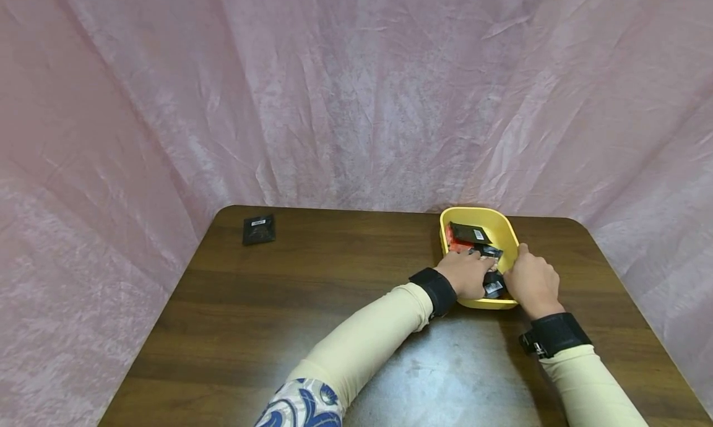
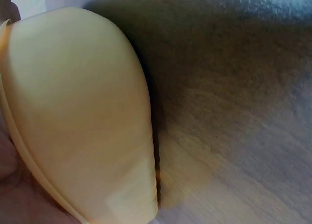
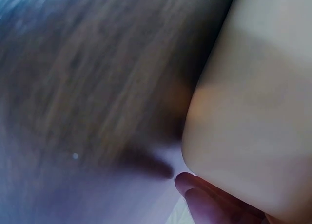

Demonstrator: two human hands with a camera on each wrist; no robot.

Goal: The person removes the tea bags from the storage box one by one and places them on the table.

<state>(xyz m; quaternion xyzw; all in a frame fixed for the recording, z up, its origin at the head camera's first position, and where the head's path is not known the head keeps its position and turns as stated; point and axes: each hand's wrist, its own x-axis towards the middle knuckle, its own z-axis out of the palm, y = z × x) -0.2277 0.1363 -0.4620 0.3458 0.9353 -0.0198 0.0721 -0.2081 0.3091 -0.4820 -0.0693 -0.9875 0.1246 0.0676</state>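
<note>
A yellow plastic tub [image 1: 472, 214] sits at the right part of the table with several small packets inside. Reaching over its left rim, my left hand [image 1: 465, 273] has its fingers on the packets; I cannot tell whether it pinches one. My right hand [image 1: 533, 283] grips the tub's right rim, thumb toward the inside. Black packets [image 1: 469, 233] and a red one [image 1: 457, 241] show past the left hand. The tub's outer wall [image 2: 83, 107] fills much of the left wrist view. In the right wrist view, curled fingers [image 3: 204, 202] are at the tub's wall [image 3: 253, 107].
One black packet [image 1: 259, 229] with a white label lies at the table's far left. The brown wooden table [image 1: 312, 278] has rounded far corners. Directly behind it hangs a pink curtain [image 1: 356, 105].
</note>
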